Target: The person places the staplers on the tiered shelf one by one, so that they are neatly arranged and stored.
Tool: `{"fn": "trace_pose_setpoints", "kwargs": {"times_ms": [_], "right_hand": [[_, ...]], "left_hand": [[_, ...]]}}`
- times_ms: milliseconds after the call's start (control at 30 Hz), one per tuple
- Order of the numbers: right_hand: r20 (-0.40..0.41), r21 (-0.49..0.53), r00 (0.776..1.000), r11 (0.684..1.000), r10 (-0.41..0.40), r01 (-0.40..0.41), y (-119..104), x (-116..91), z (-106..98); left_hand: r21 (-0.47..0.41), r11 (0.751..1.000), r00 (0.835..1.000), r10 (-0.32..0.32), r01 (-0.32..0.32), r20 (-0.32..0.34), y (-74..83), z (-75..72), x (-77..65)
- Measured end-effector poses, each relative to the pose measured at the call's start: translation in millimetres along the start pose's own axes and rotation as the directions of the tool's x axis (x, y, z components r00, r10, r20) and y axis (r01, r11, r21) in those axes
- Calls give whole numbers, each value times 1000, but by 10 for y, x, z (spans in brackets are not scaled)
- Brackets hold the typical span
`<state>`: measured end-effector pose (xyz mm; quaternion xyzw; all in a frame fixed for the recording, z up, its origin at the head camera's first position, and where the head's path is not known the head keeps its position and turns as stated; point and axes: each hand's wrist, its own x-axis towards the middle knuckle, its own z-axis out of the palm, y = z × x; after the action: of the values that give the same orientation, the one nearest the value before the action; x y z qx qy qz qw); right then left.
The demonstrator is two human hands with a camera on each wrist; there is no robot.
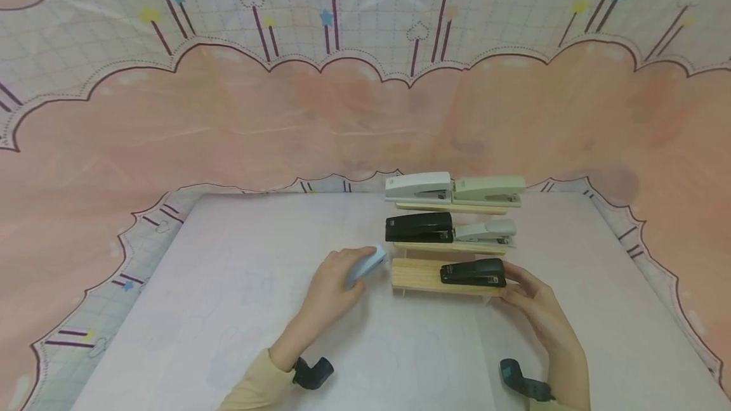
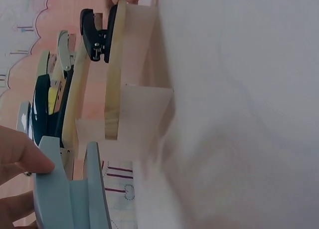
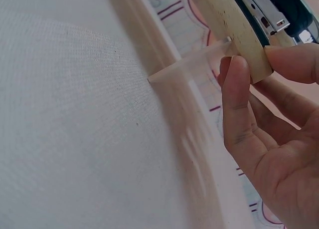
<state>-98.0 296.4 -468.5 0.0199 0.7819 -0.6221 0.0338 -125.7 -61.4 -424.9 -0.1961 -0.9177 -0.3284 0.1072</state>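
A light blue stapler [image 1: 366, 265] is in my left hand [image 1: 334, 281], held just off the left end of the lowest tier of a wooden stand. Its two long arms stand apart in the left wrist view, with fingers on one side of its body [image 2: 55, 194]. My right hand [image 1: 537, 309] pinches the right end of that lowest wooden shelf [image 1: 415, 274]. In the right wrist view, the thumb and fingertips meet the board's end [image 3: 251, 59]. A black stapler [image 1: 474, 273] lies on the right half of this shelf, close beside the right fingers.
On the middle tier sit a black stapler [image 1: 419, 228] and a pale grey stapler [image 1: 485, 231]. The top tier carries a white stapler [image 1: 418, 186] and a pale green stapler [image 1: 489, 189]. Clear supports [image 2: 144, 99] hold the shelves above the white table [image 1: 228, 309].
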Motion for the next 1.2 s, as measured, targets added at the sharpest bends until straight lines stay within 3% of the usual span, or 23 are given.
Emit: {"fn": "trace_pose_setpoints", "kwargs": {"times_ms": [467, 767, 867, 1200], "right_hand": [[-5, -7, 1000, 1000, 11, -11, 7, 11, 6], [14, 9, 1000, 1000, -25, 25, 11, -9, -5], [16, 13, 999, 999, -30, 30, 16, -11, -5], [1, 3, 1000, 1000, -30, 30, 26, -5, -3]], "left_hand": [[8, 987, 983, 160, -161, 90, 133, 84, 119], [74, 979, 971, 174, -188, 163, 177, 75, 179], [60, 979, 965, 183, -197, 186, 193, 59, 188], [27, 968, 930, 231, -248, 286, 258, 141, 274]]}}
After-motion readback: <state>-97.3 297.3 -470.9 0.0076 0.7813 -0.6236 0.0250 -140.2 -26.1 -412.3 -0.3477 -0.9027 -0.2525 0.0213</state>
